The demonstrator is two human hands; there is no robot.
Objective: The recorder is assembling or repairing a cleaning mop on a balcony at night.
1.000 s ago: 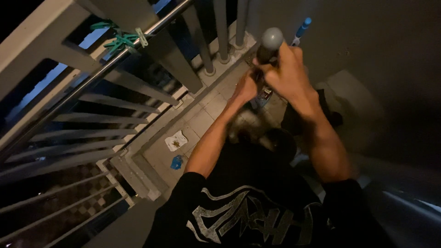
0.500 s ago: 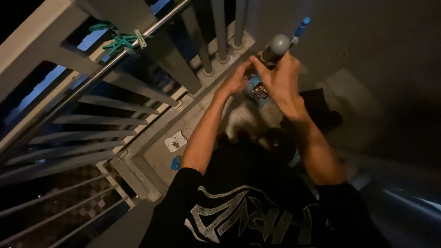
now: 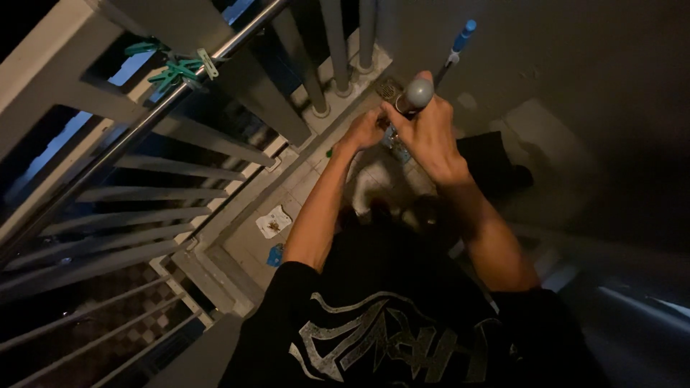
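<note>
Setting: dim balcony seen from above, w/ pale tiled floor (image 3: 302,187) and a plain grey wall (image 3: 575,65) on the right.
Railing: metal, w/ a smooth round top rail (image 3: 144,129) running diagonally and flat slats below it; thick round posts near the corner.
Pegs: green plastic clothes pegs (image 3: 176,70) clipped in a bunch on the top rail.
Right hand: right hand (image 3: 430,133) closed round a stick handle (image 3: 417,93), fingers wrapped, thumb side up.
Handle: round, smooth grey cap at the top; shaft below is hidden by the hand, so material can't be told.
Left hand: left hand (image 3: 365,131) just beside the right, lower on the same handle; fingers curled inward, but whether they actually grip it can't be told, too dark.
Second pole: thin pole w/ a blue tip (image 3: 460,42) leaning against the wall, just behind the hands.
Floor bits: crumpled white scrap of paper (image 3: 273,221) w/ brown specks, and a small blue object (image 3: 277,255) near it, both by the railing base.
Drain: round metal grate (image 3: 389,88) in the floor corner, near the posts.
Clothing: black short-sleeved shirt (image 3: 388,330) w/ a grey angular print.
</note>
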